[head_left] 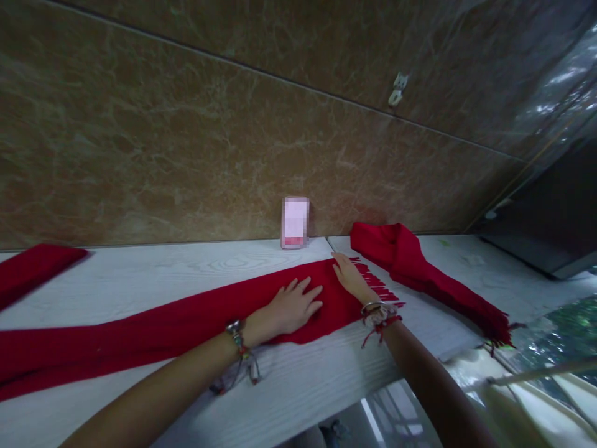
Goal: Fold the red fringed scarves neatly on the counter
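A long red scarf (205,317) lies stretched out across the white wood-grain surface, running off the left edge of the view. Its fringe (377,283) points right. My left hand (293,306) rests flat on the cloth with the fingers spread. Close to the fringed end, my right hand (352,279) lies on the scarf, fingers extended toward its far edge; part of the palm side is hidden. Right of that hand is a second red scarf (420,267), folded over at the back, with its own fringed end toward the front right.
A white phone-like object (295,223), its face blurred, leans against the brown marbled wall (186,137). More red cloth (40,267) lies at the far left. A dark box-shaped object (550,211) stands at the right. The white surface (298,379) ends at a front edge.
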`<state>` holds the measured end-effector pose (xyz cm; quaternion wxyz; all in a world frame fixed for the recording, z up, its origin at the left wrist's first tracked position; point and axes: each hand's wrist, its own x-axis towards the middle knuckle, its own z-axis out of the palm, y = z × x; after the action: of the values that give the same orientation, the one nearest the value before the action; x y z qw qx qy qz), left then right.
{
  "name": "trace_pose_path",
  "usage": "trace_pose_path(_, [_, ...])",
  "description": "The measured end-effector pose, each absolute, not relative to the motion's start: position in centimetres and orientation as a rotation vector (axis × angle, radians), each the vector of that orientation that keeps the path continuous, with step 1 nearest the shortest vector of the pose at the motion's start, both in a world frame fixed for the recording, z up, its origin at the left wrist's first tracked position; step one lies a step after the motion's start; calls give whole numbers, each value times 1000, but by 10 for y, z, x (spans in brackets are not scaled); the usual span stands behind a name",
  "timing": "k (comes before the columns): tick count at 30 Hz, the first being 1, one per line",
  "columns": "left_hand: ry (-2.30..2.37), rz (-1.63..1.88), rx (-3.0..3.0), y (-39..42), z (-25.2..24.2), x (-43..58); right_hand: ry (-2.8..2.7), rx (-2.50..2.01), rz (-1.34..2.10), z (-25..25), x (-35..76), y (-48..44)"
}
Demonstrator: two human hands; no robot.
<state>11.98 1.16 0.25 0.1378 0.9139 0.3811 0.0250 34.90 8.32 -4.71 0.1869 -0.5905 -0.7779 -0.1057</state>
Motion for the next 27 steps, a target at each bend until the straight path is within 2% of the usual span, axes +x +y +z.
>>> trace_pose_path(4, [1428,174,2539,55,11,109,-2047,-1873,-320,-36,348,81])
trace_pose_path(10, [1429,158,2442,101,20,103,-2043,-2103,-373,-23,342,72])
trace_pose_path(18, [1473,301,2582,70,-7,114,-2041,-2158,-383,-20,334,64])
trace_pose_path(23, [1170,180,2786,51,-22,121,-2026,-2156,-404,-12,332,63])
trace_pose_path(27, [1173,101,2763,48,-24,122,-2225,-1832,-424,-21,330,62])
